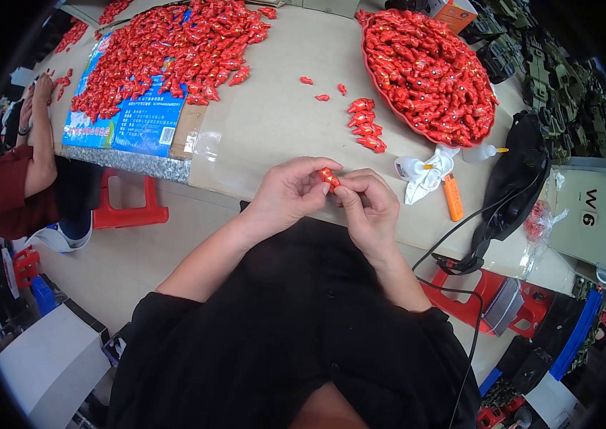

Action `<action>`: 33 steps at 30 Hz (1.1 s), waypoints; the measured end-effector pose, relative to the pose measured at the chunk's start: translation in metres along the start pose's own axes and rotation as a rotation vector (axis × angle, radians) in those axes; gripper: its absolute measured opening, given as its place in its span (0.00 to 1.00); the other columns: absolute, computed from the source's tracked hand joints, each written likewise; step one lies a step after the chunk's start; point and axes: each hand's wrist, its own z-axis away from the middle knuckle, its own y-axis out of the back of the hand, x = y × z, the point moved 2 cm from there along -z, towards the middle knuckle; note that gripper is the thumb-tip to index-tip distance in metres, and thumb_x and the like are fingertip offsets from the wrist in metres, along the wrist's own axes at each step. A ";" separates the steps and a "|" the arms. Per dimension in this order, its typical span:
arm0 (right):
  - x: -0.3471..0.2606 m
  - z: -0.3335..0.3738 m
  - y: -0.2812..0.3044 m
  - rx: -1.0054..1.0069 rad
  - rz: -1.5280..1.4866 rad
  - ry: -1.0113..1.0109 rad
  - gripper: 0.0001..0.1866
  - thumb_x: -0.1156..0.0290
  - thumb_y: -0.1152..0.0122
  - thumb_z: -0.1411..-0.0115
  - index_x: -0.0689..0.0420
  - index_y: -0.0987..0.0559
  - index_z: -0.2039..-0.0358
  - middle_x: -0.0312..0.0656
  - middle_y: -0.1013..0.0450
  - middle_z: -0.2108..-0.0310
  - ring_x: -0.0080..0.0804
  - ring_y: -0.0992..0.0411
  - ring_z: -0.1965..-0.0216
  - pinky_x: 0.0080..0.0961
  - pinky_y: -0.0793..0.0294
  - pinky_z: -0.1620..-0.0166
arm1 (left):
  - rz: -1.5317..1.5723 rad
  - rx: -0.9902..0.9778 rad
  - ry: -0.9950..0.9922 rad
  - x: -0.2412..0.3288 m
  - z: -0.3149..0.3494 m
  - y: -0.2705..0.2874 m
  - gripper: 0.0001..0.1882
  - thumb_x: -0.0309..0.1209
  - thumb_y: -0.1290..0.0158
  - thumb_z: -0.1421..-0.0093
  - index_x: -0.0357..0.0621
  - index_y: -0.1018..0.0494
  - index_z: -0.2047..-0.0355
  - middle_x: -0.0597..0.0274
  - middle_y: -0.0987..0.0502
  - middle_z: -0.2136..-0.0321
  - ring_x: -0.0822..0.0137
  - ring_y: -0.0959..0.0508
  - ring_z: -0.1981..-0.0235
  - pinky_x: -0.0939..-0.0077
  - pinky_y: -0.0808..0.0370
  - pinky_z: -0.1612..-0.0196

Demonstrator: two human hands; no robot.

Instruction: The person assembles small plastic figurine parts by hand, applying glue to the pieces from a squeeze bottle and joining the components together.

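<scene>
Just over the table's near edge, my left hand (290, 188) and my right hand (370, 210) meet at the fingertips. Between them they pinch a small red figurine (329, 179) with gold marks; its exact shape is partly covered by my fingers. Several similar red figurines (366, 127) lie in a short column beyond my right hand. Farther off are a few smaller red pieces (322, 97). A big red basin (494, 123) at the right is heaped with these figurines, and another large heap (174, 53) spreads over blue printed cardboard (124, 130) at the left.
Right of my hands lie white glue bottles (409, 167), a white cloth (421, 187) and an orange-handled tool (452, 198). A black bag (521, 179) with a cable is beyond them. Another person's arm (43, 136) reaches in at far left. Red stools (128, 200) stand below the table.
</scene>
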 end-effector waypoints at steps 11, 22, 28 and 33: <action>0.002 0.000 0.000 0.003 0.037 0.024 0.02 0.82 0.45 0.51 0.64 0.27 0.75 0.40 0.32 0.76 0.23 0.34 0.76 0.15 0.36 0.74 | -0.020 0.024 -0.038 -0.004 0.001 0.000 0.13 0.17 0.56 0.47 0.37 0.33 0.59 0.70 0.32 0.73 0.83 0.32 0.71 0.90 0.34 0.68; 0.000 0.000 0.000 0.005 0.064 0.020 0.02 0.81 0.45 0.51 0.64 0.28 0.76 0.40 0.32 0.77 0.22 0.35 0.76 0.15 0.36 0.74 | -0.002 0.026 -0.039 -0.004 0.001 0.000 0.12 0.17 0.56 0.47 0.37 0.33 0.60 0.70 0.32 0.73 0.83 0.33 0.72 0.91 0.35 0.70; -0.002 -0.001 0.000 0.004 0.026 0.001 0.01 0.81 0.45 0.50 0.64 0.28 0.75 0.39 0.33 0.76 0.22 0.35 0.76 0.15 0.37 0.74 | -0.016 0.053 -0.059 -0.001 0.002 -0.002 0.13 0.17 0.56 0.47 0.37 0.33 0.60 0.70 0.32 0.73 0.84 0.33 0.73 0.91 0.36 0.72; 0.000 0.000 0.000 -0.007 0.024 0.010 0.01 0.81 0.45 0.50 0.64 0.27 0.75 0.39 0.33 0.77 0.21 0.35 0.76 0.15 0.37 0.74 | -0.031 0.015 -0.051 -0.003 0.003 0.003 0.12 0.22 0.57 0.44 0.36 0.33 0.59 0.67 0.31 0.74 0.80 0.33 0.79 0.89 0.35 0.77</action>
